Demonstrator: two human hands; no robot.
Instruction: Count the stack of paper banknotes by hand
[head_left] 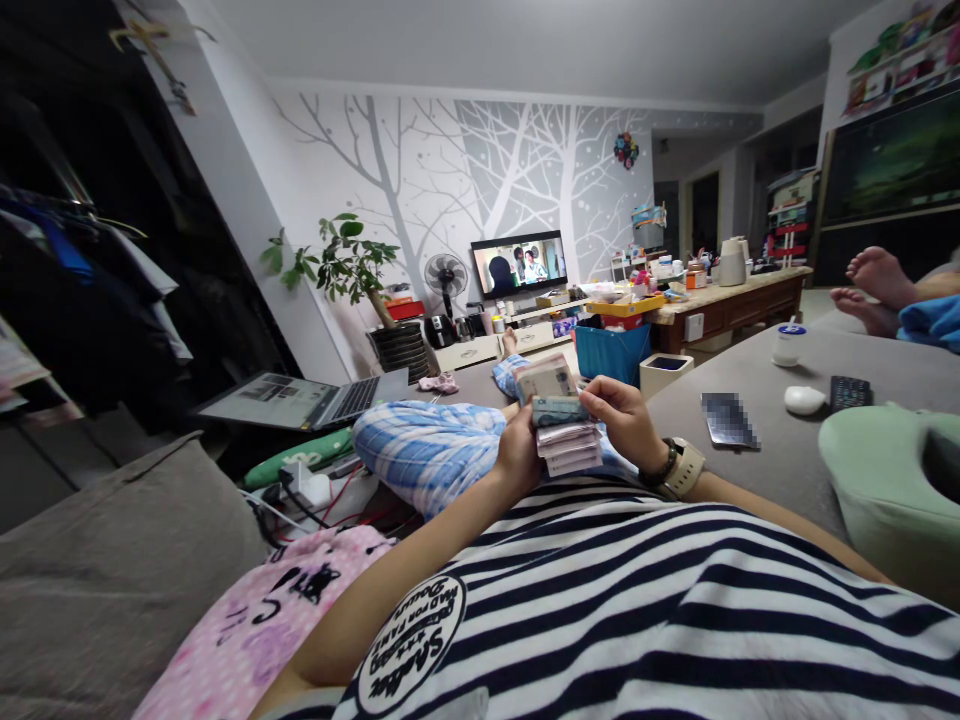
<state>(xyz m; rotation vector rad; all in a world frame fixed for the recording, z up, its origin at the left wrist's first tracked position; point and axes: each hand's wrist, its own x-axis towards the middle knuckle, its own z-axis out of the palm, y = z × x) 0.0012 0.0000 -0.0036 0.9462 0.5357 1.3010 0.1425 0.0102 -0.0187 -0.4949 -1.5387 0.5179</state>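
A thick stack of paper banknotes [570,448] is in my left hand [519,446], whose fingers wrap round its left side. The stack is folded over, with several layers showing at its lower end and a greenish note [559,411] across the middle. Pinkish notes [546,376] fan out beyond it. My right hand [618,418] pinches the right edge of the notes between thumb and finger. A watch with a pale strap [684,468] and a dark bracelet are on the right wrist. Both hands are above my lap.
On the grey sofa to the right are a phone [729,420], a white mouse [804,400], a dark remote [850,392], a small white bottle [789,345] and a green neck pillow [885,470]. A laptop [300,400] stands open at left. Another person's bare feet [877,285] rest at far right.
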